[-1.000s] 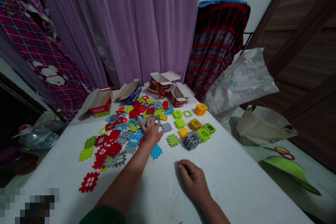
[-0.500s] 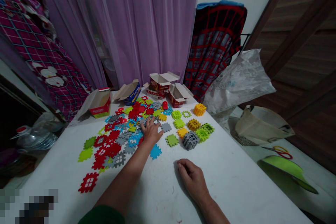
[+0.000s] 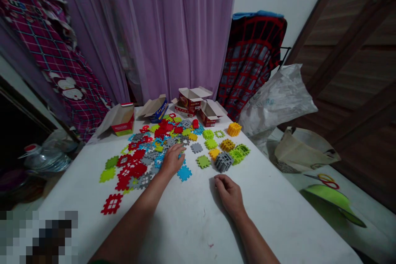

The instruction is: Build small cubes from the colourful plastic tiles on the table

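Note:
Flat plastic interlocking tiles in red, grey, blue, green and yellow lie scattered over a white table (image 3: 278,218). My left hand (image 3: 172,158) reaches into the pile with its fingers stretched flat on the tiles, beside a blue tile (image 3: 184,173). My right hand (image 3: 229,193) rests on bare table in front of a grey assembled cube (image 3: 223,161), fingers loosely curled, holding nothing. A yellow cube (image 3: 234,129), another yellow piece (image 3: 227,145) and a green cube (image 3: 239,153) stand near the grey one. A lone red tile (image 3: 111,203) lies at the near left.
Several opened cardboard boxes (image 3: 193,98) stand at the table's far edge, one more box (image 3: 123,119) at the left. Purple curtains hang behind. A white plastic bag (image 3: 278,99) and a cloth bag (image 3: 305,152) sit to the right, with scissors (image 3: 324,179) and a green object (image 3: 334,200).
My left hand has drawn back slightly toward me over the tiles. My right hand has slid a little forward toward the grey cube. The camera has shifted a bit.

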Available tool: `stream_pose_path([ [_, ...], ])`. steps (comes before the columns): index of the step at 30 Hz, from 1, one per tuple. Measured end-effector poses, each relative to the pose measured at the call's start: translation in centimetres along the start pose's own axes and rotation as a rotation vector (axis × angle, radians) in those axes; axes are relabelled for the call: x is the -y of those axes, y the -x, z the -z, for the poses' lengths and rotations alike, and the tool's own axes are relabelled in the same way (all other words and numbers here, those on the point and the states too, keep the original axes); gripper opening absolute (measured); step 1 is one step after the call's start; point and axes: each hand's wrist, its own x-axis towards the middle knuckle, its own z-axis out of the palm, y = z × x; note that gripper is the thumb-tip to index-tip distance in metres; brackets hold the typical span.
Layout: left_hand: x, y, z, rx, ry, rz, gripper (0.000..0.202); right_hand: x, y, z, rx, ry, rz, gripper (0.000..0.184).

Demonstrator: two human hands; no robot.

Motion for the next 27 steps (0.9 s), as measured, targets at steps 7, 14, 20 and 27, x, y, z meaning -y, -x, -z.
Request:
stream_pose_path([
  [7, 5.8, 7.4, 3.9, -0.344, -0.001, 0.015, 0.025, -1.9, -3.8, 4.6, -0.406, 0.083, -0.067, 0.05],
  [14, 8.2, 12.1, 8.3, -0.303, -0.151, 0.233, 0.027, -3.1, -8.4, 6.3, -0.607, 0.121, -0.208, 0.04],
  [20, 6.9, 10.4, 10.4, -0.112, -0.306, 0.382, 0.033, -3.8, -8.9, 6.2, -0.574, 0.117, -0.209, 0.036],
  [27, 5.5, 6.9, 9.7, 0.032, -0.397, 0.507, 0.038, -3.3, -8.9, 6.3, -0.508, 0.166, -0.229, 0.038],
])
